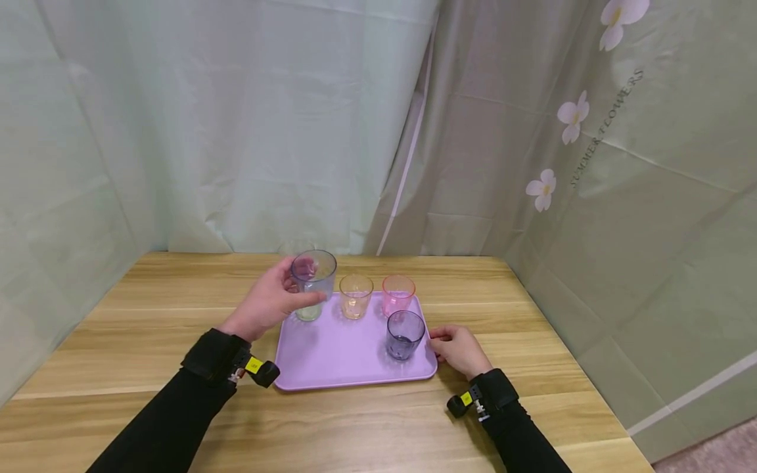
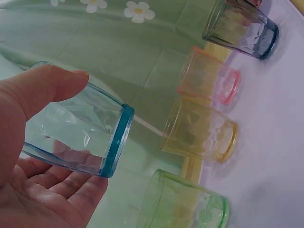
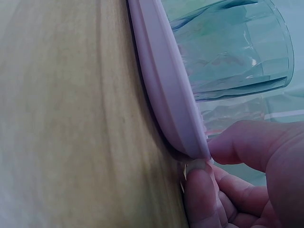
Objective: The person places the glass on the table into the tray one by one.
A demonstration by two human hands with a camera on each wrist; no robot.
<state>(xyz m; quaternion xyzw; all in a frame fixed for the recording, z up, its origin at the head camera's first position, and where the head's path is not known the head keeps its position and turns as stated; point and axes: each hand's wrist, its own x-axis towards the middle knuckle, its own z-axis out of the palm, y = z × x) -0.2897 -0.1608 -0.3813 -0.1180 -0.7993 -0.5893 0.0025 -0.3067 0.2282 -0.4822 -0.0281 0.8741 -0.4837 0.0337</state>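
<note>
My left hand (image 1: 266, 303) holds a clear blue glass (image 2: 78, 130) above the back left of a purple tray (image 1: 337, 360), thumb on one side and fingers on the other. Below and behind it on the tray is a green glass (image 2: 187, 204), partly covered in the head view. Along the tray's back stand a yellow glass (image 1: 355, 301) and a pink glass (image 1: 397, 297). A dark grey glass (image 1: 405, 336) stands at the right, in front of the pink one. At the tray's right edge, my right hand (image 1: 462, 351) pinches the rim (image 3: 183, 104) between thumb and finger.
The tray lies on a wooden table (image 1: 331, 430). Pale curtains (image 1: 266, 131) hang behind the table, and a flower-printed curtain (image 1: 639, 217) closes off its right side. Both forearms wear black sleeves and wrist cameras.
</note>
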